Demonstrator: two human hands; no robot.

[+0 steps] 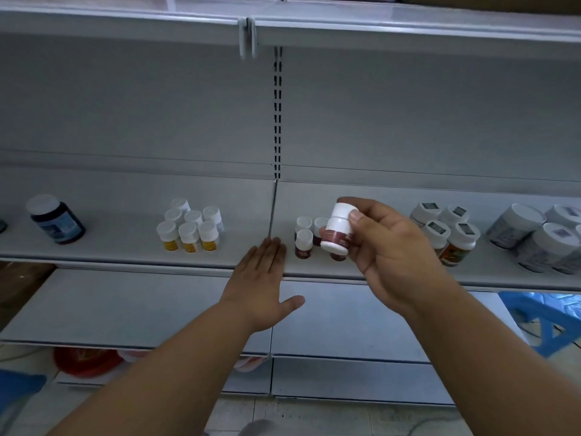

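Above the front lip of the grey metal shelf [125, 247], my right hand [386, 250] has its grip clamped on a small white plastic bottle with a maroon label [337, 229]. The thumb [356, 217] presses on the shoulder just under the cap, and fingertips curl round from behind, showing at the cap's top and at the bottle's left side. The bottle is lifted clear of the shelf and tilted, with its cap up and its white base turned toward me.

My left hand [264, 284] holds nothing. Its grip is apart: the fingers lie straight and close together, the thumb spread wide, the palm down. Its fingertips are at the shelf's front edge, just left of the held bottle, and I cannot tell whether they touch the metal.

Just behind and below the held bottle, matching maroon-labelled bottles [304, 243] stand upright on the shelf in a small group, one partly hidden by my grip. To their left, past the seam between shelf sections, a cluster of white-capped bottles with yellow labels [188, 231] stands upright, and farther left stands a large dark blue jar with a white lid [56, 220]. To the right of my hand are white-lidded bottles with orange labels [457, 243], then big pale jars [534, 243]. A black slotted upright [277, 121] runs up the back panel. A blue plastic stool [547, 322] stands on the floor at lower right.
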